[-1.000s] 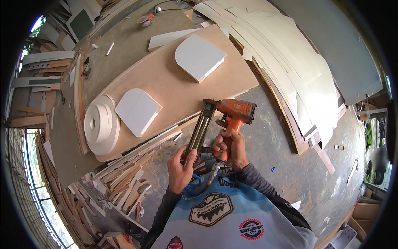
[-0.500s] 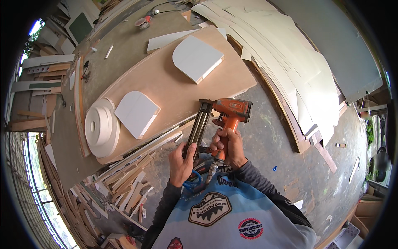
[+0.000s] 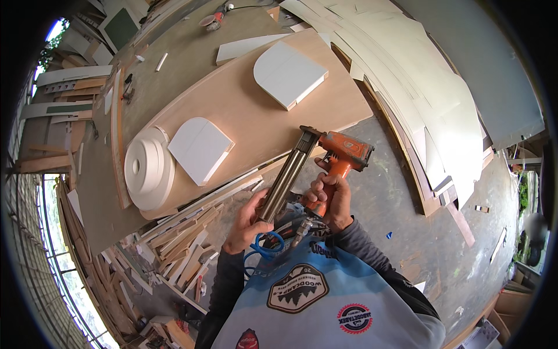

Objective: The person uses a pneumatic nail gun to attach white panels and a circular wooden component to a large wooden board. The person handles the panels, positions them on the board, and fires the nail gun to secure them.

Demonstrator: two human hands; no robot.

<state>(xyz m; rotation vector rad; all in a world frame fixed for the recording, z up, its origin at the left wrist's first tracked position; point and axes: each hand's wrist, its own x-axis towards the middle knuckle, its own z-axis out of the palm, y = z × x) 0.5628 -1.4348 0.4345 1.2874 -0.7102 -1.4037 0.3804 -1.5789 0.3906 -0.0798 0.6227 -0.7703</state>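
An orange pneumatic nail gun (image 3: 349, 150) is held in front of my chest, its handle wrapped by my right hand (image 3: 333, 200). From its black nose a long metal magazine (image 3: 289, 177) slants down to the left. My left hand (image 3: 247, 224) is closed around the magazine's lower end, thumb underneath and fingers along the far side. Whether nails sit inside cannot be seen. A metal air fitting (image 3: 301, 231) is on the handle's base, and a blue coiled hose (image 3: 268, 245) hangs beside my left hand.
Ahead, a brown board (image 3: 232, 87) bears two white round-cornered blocks (image 3: 290, 74) (image 3: 201, 150) and stacked white discs (image 3: 144, 168). Wood offcuts (image 3: 180, 250) pile up at lower left. Pale sheets (image 3: 401, 87) lie at right; a red grinder (image 3: 214, 21) sits at the back.
The nail gun has shifted up and right, its magazine now reaching out longer. My left hand has moved left and down to the magazine's end. The whole view has shifted slightly.
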